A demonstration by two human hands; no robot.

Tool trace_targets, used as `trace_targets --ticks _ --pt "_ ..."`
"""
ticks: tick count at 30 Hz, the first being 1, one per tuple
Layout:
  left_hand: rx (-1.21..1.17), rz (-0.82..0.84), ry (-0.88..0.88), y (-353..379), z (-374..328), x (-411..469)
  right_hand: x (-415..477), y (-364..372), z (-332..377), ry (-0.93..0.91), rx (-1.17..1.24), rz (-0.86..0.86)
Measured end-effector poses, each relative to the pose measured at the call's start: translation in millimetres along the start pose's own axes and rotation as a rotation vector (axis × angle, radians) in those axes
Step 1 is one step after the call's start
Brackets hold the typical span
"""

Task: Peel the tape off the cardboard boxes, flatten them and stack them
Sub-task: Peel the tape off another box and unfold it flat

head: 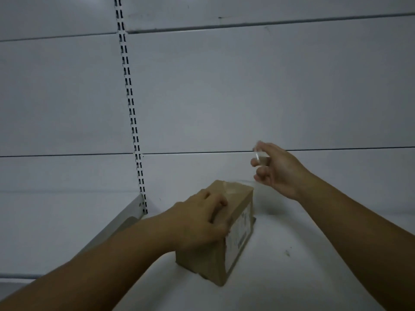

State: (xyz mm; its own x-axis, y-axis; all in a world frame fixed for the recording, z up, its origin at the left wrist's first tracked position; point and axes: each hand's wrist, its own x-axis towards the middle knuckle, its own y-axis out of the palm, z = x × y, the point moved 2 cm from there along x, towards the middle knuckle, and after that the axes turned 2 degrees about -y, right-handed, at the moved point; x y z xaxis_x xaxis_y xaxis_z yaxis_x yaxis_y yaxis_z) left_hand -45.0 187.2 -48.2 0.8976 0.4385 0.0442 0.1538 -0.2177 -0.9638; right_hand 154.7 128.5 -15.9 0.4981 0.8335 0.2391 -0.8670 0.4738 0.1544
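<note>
A small brown cardboard box (233,245) with a white label on its right side stands on a white shelf (303,254). My left hand (199,218) lies on top of the box and presses down on it, fingers curled over the top. My right hand (276,169) is raised above and to the right of the box, pinching a strip of clear tape (260,157). The tape runs down from my fingers to the box's far top edge, where it is still stuck.
A white panelled back wall (224,97) stands right behind the shelf, with a slotted upright rail (132,122) to the left of the box. A grey shelf bracket (116,223) slants down at the left.
</note>
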Motion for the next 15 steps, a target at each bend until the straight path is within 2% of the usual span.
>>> trace_targets --ticks 3,5,7,8,11,15 --pt "0.130 0.103 0.048 -9 15 6 -10 -14 5 -0.083 -0.525 0.017" --pt "0.031 0.121 -0.020 -23 22 9 -16 -18 -3 -0.105 -0.764 0.073" --pt "-0.108 0.055 -0.152 -30 14 19 -20 -13 -16 -0.147 -0.955 0.141" --pt "-0.076 -0.029 -0.194 -31 6 29 -20 -9 -22 -0.179 -1.025 0.134" --pt "0.075 -0.223 -0.261 -15 -12 60 -18 -2 -27 -0.193 -1.078 0.130" --pt "-0.075 -0.128 -0.270 10 -2 84 -21 -12 -14 -0.138 -1.031 0.214"
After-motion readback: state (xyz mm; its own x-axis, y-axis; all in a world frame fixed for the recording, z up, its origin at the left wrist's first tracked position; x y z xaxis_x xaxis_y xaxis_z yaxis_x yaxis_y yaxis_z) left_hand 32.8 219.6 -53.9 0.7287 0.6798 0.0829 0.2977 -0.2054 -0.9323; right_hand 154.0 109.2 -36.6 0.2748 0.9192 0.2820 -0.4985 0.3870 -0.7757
